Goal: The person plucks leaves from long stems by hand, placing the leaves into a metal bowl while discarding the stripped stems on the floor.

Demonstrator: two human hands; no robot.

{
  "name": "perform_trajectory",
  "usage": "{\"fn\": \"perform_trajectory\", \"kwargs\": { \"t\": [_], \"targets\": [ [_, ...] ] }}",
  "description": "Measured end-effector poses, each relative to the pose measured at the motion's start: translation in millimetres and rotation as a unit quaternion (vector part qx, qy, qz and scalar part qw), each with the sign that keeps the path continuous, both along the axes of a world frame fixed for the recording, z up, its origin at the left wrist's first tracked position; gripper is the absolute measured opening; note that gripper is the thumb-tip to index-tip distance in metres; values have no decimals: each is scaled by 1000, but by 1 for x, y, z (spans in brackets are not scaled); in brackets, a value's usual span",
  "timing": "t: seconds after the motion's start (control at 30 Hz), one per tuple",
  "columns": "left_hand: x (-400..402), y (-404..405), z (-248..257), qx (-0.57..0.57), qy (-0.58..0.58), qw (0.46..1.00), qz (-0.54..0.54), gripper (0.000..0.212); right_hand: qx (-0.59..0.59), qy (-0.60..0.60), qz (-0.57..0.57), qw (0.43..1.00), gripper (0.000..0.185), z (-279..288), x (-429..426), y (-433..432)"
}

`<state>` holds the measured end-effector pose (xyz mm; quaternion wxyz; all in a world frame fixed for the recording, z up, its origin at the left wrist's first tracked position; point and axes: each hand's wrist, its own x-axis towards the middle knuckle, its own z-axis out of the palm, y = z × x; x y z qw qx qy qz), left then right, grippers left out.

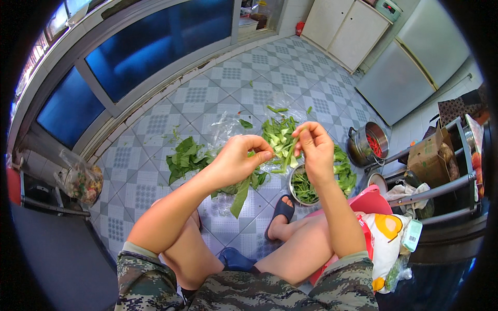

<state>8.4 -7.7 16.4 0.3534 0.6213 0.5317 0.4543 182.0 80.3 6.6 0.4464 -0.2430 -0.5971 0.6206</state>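
Observation:
My right hand (314, 149) pinches a green vegetable stem (290, 153) between thumb and fingers, and the stem slants down to the left. Just to its left is my left hand (247, 155), thumb and forefinger drawn together; whether anything thin is between them is unclear. A long green leaf (240, 198) shows below that hand, its upper end hidden. Beneath both hands, cut pale-green stems (278, 134) lie heaped on clear plastic. Loose dark leaves (186, 157) are piled on the floor to the left. A round metal bowl (292, 190) of green pieces stands below my right hand.
More leafy greens (344, 171) lie right of the bowl. Beyond them stands a steel pot (367, 144) with red peppers (374, 144). A metal rack (432, 190) and a pink plastic container (371, 198) are at the right. A filled plastic bag (83, 180) sits far left.

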Motion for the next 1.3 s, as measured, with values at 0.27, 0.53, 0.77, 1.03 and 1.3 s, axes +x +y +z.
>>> {"fn": "perform_trajectory", "kwargs": {
  "t": [0.27,0.53,0.77,1.03,1.3],
  "targets": [
    [-4,-2,-1,-13,22,999,-20,12,-43,78,-93,992,13,-20,35,48],
    [-10,-7,-3,-20,55,998,18,11,-47,-75,-214,973,13,-74,68,98],
    [-13,0,-6,-27,34,999,24,12,238,-661,-197,684,27,-151,134,124],
    [-21,5,-16,-160,-156,969,103,13,51,-266,159,950,21,-19,-5,13],
    [-15,12,-23,-181,-260,943,103,15,118,-264,73,955,16,-22,-21,-7]
  ]
}}
